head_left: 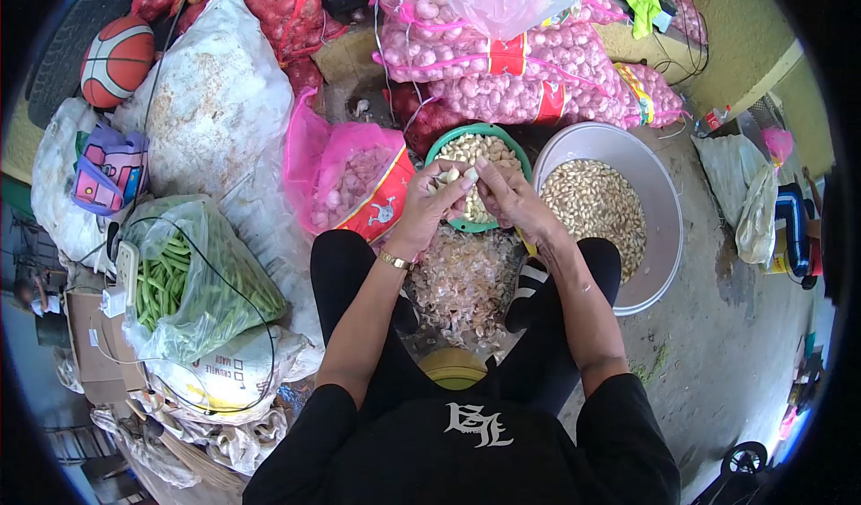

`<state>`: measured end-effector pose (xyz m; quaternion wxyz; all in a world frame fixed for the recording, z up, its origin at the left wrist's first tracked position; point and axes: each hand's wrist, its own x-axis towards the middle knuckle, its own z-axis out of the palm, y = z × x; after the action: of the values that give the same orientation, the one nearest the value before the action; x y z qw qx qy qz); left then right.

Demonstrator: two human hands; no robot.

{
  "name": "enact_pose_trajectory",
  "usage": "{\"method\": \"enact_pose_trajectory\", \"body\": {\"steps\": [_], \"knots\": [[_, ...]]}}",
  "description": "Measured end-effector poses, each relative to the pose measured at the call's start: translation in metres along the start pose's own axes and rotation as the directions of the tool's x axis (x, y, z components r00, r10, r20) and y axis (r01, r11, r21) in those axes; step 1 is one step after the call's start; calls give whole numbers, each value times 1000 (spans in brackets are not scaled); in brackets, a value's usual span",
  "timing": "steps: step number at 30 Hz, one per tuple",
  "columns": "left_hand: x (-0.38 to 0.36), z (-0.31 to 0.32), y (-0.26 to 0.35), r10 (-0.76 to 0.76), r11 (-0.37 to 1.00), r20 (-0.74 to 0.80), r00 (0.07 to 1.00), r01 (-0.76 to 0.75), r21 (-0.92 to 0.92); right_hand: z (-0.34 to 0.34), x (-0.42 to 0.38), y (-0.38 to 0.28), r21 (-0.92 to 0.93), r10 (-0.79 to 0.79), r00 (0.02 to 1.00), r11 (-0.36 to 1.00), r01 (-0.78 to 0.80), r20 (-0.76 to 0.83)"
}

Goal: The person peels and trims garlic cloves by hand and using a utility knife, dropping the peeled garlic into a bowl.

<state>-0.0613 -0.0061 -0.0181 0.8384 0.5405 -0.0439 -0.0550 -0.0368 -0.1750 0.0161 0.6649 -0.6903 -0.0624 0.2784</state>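
My left hand point(429, 204) is curled around several pale garlic cloves point(445, 178). My right hand point(515, 198) meets it at the fingertips, pinched at a single whitish clove point(471, 174). Both are held over a green basin point(476, 227) of peeled garlic cloves point(475, 149). A narrow yellow item point(527, 243) shows under my right wrist; whether I hold it cannot be made out. Below my hands, a heap of papery garlic skins point(466, 281) lies between my feet.
Right of me stands a large pale tub point(671, 236) of garlic cloves in liquid. An opened pink mesh sack point(305, 178) of garlic is at left, near a plastic bag of green beans point(161, 276). Stacked garlic sacks point(529, 61) line the back. A basketball point(117, 61) sits far left.
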Motion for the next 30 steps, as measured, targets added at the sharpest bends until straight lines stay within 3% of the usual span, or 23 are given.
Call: {"method": "enact_pose_trajectory", "body": {"steps": [6,8,15,17,21,23,30], "knots": [[0,0,-2,19,999,-33,999,-18,30,-3,9,11,-140,-123,990,984,111,-73],[3,1,-2,30,999,-40,999,-29,35,-4,7,7,-262,-143,983,959,110,-112],[4,1,-5,46,998,-43,998,-45,34,-8,2,6,-206,-141,988,971,125,-67],[7,0,-5,56,998,-39,998,-56,22,-10,3,5,-50,-101,993,994,98,-59],[5,-2,-3,56,997,-2,998,-57,-44,-14,3,7,-42,-101,994,994,99,-50],[6,-1,-3,66,998,-6,998,-66,-25,-12,3,7,-152,-86,994,985,76,-60],[2,2,-7,34,999,-21,999,-34,23,-12,4,11,-231,-120,989,968,96,-91]]}}
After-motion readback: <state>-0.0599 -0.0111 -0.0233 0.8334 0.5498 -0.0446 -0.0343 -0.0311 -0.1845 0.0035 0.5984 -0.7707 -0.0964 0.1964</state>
